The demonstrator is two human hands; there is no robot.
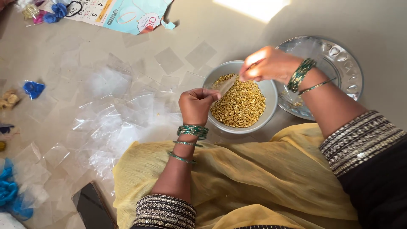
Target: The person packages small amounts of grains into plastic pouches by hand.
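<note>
Both hands point(231, 87) pinch crinkly clear pouch point(223, 86).

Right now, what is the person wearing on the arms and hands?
Both hands, left and right, are bare. Each wrist carries green bangles, some edged in gold. The sleeves are black, with wide cuffs of gold and silver embroidered bands.

Black embroidered sleeves point(360, 140), green bangles point(193, 131), yellow scarf point(263, 178)
</note>
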